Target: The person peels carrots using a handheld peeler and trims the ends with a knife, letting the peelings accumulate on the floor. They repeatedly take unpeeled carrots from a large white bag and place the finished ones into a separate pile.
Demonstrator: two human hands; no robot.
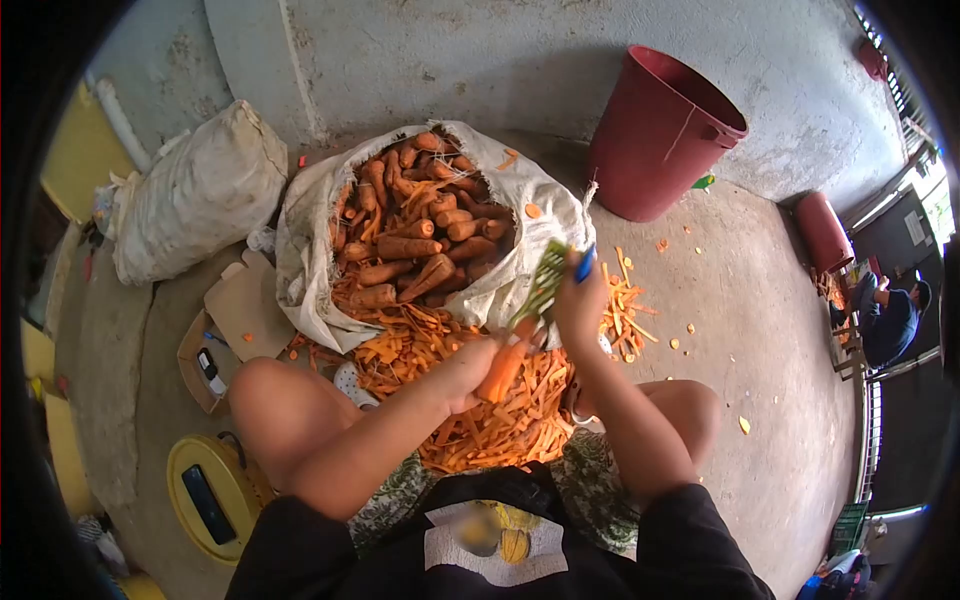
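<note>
My left hand is wrapped round a carrot, which is bare and bright orange along its visible side. My right hand is closed on a peeler with green and blue parts, close above the carrot's upper end; the working end is blurred. Beneath both hands, a heap of orange carrot peelings spreads between my legs. Just beyond it lies an open white woven sack full of unpeeled carrots.
Behind the sack to the right stands a tall red bin. A full white sack leans at the left wall. Nearby are an open cardboard box and a yellow bucket with a phone on its lid. Another person sits far right.
</note>
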